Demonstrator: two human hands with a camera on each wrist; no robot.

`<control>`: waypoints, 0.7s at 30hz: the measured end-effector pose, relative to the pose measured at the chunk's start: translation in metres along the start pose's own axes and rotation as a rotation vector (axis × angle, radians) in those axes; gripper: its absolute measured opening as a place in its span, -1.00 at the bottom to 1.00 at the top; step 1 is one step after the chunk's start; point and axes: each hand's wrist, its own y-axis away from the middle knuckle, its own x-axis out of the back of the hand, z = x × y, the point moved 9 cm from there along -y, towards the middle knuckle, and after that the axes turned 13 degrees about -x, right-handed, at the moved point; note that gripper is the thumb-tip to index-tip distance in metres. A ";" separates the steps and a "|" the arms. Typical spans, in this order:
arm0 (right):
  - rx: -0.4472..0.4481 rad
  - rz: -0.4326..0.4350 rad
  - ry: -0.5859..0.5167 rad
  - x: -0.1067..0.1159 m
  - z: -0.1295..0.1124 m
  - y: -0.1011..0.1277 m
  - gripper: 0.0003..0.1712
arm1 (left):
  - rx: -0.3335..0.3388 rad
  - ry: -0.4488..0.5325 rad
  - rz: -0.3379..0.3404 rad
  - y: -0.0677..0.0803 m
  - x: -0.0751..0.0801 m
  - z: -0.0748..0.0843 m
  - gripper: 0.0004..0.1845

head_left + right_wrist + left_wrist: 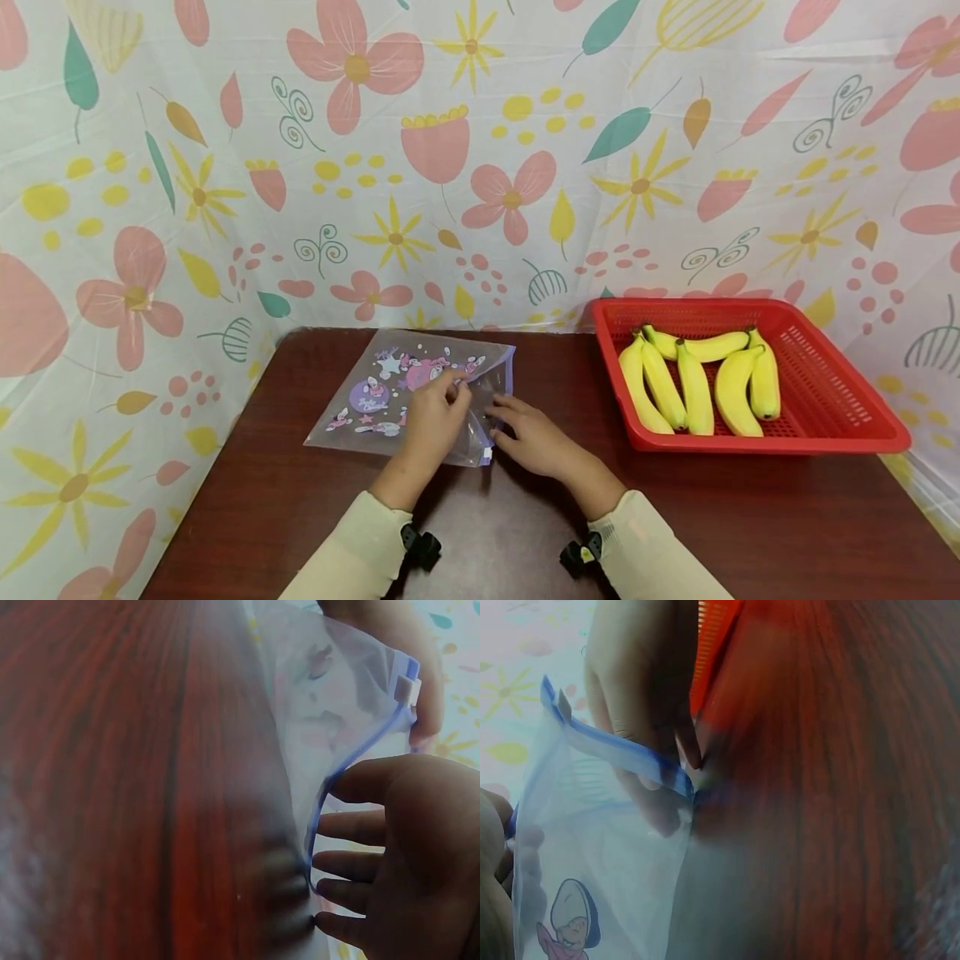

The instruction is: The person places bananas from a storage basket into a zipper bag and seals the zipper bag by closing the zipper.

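A clear zip bag (pixel 375 392) with purple cartoon prints lies on the table, its purple-edged mouth toward the right. My left hand (pixel 437 412) pinches the bag's upper layer near the mouth and lifts it, so the mouth gapes. At that mouth is my right hand (pixel 536 435), fingers fairly straight and spread, the tips at the purple edge. In the left wrist view, some right fingertips (pixel 660 814) show through the clear film. The right wrist view shows the white slider (pixel 407 690) at one end of the purple zip strip (pixel 364 750).
A red plastic basket (pixel 847 417) stands at the right of the dark wooden table (pixel 262 500). Several yellow bananas (pixel 697 387) lie in it. Behind the table hangs a flower-patterned cloth (pixel 525 108), which also runs along both sides.
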 end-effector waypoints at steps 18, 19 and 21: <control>-0.003 -0.036 0.072 -0.005 0.005 0.000 -0.39 | -0.026 -0.031 0.094 -0.004 0.015 0.002 -0.85; -0.007 -0.040 0.074 -0.006 0.005 0.000 -0.38 | -0.028 -0.030 0.088 -0.004 0.014 0.002 -0.85; -0.008 -0.046 0.084 -0.007 0.005 0.000 -0.36 | -0.029 -0.029 0.073 -0.003 0.013 0.003 -0.83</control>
